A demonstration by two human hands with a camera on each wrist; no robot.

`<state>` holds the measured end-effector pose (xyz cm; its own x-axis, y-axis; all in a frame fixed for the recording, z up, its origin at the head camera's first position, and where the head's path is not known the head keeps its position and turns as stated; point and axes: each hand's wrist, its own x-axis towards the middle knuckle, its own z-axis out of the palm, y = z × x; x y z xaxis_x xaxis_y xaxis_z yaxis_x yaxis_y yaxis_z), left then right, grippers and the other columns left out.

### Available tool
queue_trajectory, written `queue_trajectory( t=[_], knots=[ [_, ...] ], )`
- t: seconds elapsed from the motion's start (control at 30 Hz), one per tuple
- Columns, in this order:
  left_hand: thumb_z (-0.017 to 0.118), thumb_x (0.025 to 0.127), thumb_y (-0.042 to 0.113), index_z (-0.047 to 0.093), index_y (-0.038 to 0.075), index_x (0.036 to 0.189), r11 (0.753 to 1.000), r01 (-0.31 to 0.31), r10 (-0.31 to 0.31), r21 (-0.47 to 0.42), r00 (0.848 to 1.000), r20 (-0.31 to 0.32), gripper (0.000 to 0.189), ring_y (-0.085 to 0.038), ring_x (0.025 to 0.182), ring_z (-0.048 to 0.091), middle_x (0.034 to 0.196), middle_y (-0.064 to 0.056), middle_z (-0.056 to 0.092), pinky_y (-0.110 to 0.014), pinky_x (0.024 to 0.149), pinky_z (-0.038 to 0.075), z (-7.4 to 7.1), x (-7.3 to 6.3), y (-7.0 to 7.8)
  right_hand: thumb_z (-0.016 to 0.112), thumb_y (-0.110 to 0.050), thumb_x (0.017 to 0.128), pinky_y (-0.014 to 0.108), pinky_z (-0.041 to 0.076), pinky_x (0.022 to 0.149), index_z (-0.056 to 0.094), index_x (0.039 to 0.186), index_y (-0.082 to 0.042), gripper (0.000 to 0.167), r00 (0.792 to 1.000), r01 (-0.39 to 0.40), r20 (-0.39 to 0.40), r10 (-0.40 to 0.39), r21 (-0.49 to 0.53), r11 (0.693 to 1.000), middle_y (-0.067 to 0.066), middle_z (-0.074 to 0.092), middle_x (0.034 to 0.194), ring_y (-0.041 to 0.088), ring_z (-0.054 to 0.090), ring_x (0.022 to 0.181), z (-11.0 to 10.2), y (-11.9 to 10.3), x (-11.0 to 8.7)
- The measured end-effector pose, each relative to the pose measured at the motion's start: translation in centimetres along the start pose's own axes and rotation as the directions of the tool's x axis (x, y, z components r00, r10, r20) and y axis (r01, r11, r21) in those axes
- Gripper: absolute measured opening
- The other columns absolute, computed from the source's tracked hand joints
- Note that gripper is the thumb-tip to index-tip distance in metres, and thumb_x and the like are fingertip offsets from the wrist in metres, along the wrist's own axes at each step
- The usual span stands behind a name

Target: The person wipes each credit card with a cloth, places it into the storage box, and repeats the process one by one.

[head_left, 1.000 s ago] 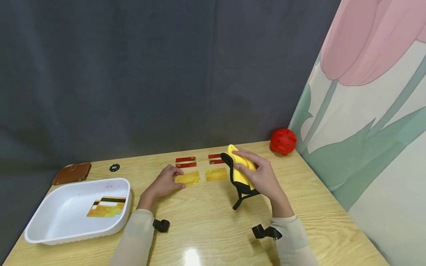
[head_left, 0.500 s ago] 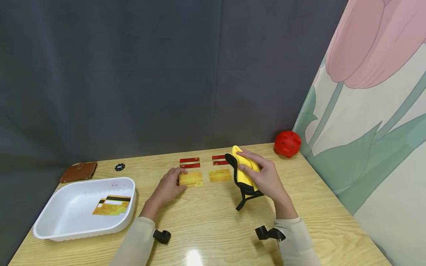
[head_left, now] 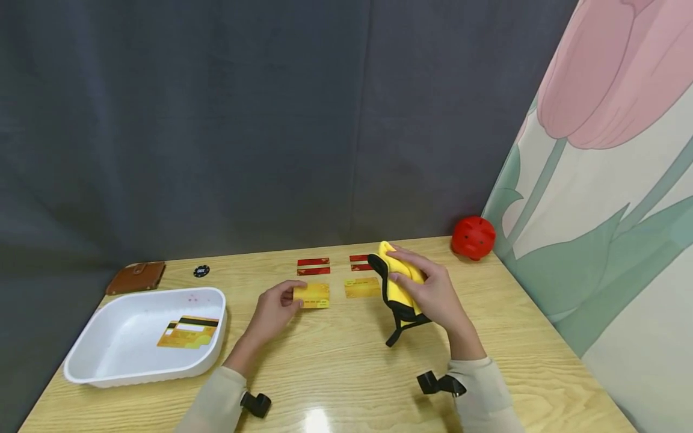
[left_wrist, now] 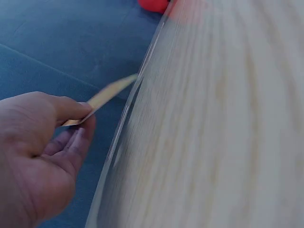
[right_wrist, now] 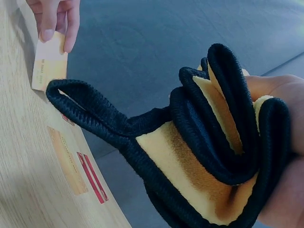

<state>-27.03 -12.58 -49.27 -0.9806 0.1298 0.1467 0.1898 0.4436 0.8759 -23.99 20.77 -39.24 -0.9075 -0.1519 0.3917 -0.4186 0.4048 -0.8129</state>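
Between its thumb and fingers, my left hand (head_left: 275, 310) pinches a gold bank card (head_left: 314, 296) by its left end. In the left wrist view the card (left_wrist: 108, 95) is tilted, its far end close to the tabletop. My right hand (head_left: 433, 294) grips a folded yellow cloth (head_left: 397, 290) with black edging, held over the table. A black loop (right_wrist: 85, 109) hangs from the cloth's corner. Right of the pinched card lies another gold card (head_left: 361, 288). Behind these lie two red-striped cards, one at left (head_left: 313, 271) and one at right (head_left: 360, 267), partly covered by the cloth.
At left stands a white plastic tray (head_left: 157, 293) with overlapping gold cards (head_left: 189, 338) inside. Behind it are a brown leather wallet (head_left: 138, 278) and a black chip (head_left: 201, 271). A red piggy bank (head_left: 473, 239) sits at the back right corner, near the dark curtain (head_left: 271, 120).
My left hand has taken hold of the left gold card, which lay flat before, and tilted it up from the table. My right hand keeps its grip on the cloth; the head view shifted slightly.
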Motion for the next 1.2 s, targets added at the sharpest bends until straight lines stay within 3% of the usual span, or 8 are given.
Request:
queue_trajectory(
  t=[0.17, 0.47, 0.83, 1.03, 1.2],
  knots=[
    [0.077, 0.090, 0.002, 0.072, 0.009, 0.118, 0.994, -0.009, 0.002, -0.113, 0.998, -0.059, 0.029, -0.022, 0.103, 0.069, 0.115, -0.014, 0.073, -0.021, 0.083, 0.059, -0.3, -0.6, 0.7, 0.079, -0.014, 0.092, 0.016, 0.057, 0.082, 0.073, 0.130, -0.019, 0.039, 1.000, 0.000, 0.003, 0.000, 0.007, 1.000, 0.006, 0.063, 0.147, 0.027, 0.063, 0.126, 0.1, 0.1, 0.0],
    [0.083, 0.085, 0.004, 0.068, 0.007, 0.107, 0.979, -0.013, -0.014, -0.203, 0.991, -0.132, 0.027, -0.010, 0.094, 0.068, 0.104, -0.011, 0.073, -0.016, 0.083, 0.057, -1.0, -2.0, 3.2, 0.080, -0.011, 0.091, 0.018, 0.058, 0.082, 0.073, 0.130, -0.018, 0.040, 0.999, 0.028, 0.018, -0.029, 0.042, 0.999, 0.007, 0.063, 0.146, 0.027, 0.063, 0.130, 0.7, -0.8, -0.1],
    [0.083, 0.086, 0.005, 0.070, 0.006, 0.113, 0.966, -0.070, 0.034, -0.247, 0.989, -0.147, 0.030, -0.007, 0.096, 0.069, 0.107, -0.014, 0.076, -0.015, 0.088, 0.058, -0.6, -3.1, 5.7, 0.080, -0.009, 0.090, 0.021, 0.058, 0.088, 0.073, 0.130, -0.017, 0.041, 0.985, 0.146, 0.077, -0.153, 0.087, 0.985, 0.006, 0.065, 0.144, 0.028, 0.061, 0.132, 3.5, -2.8, -0.8],
    [0.083, 0.087, 0.008, 0.070, 0.006, 0.114, 0.959, -0.111, 0.069, -0.261, 0.984, -0.166, 0.030, -0.005, 0.094, 0.069, 0.106, -0.015, 0.077, -0.017, 0.088, 0.059, 0.0, -3.6, 6.4, 0.079, -0.009, 0.091, 0.024, 0.060, 0.077, 0.074, 0.129, -0.019, 0.040, 0.980, 0.150, 0.116, -0.159, 0.082, 0.985, 0.007, 0.064, 0.145, 0.027, 0.063, 0.119, 5.4, -3.4, -1.2],
    [0.081, 0.089, 0.006, 0.068, 0.003, 0.116, 0.940, -0.124, 0.082, -0.317, 0.986, -0.142, 0.030, -0.005, 0.095, 0.070, 0.110, -0.016, 0.076, -0.021, 0.084, 0.061, 0.3, -3.9, 6.7, 0.079, -0.012, 0.092, 0.024, 0.060, 0.082, 0.074, 0.129, -0.025, 0.040, 0.978, 0.155, 0.138, -0.156, 0.023, 0.988, 0.000, 0.063, 0.146, 0.023, 0.061, 0.122, 6.5, -3.7, -1.4]
  ],
)
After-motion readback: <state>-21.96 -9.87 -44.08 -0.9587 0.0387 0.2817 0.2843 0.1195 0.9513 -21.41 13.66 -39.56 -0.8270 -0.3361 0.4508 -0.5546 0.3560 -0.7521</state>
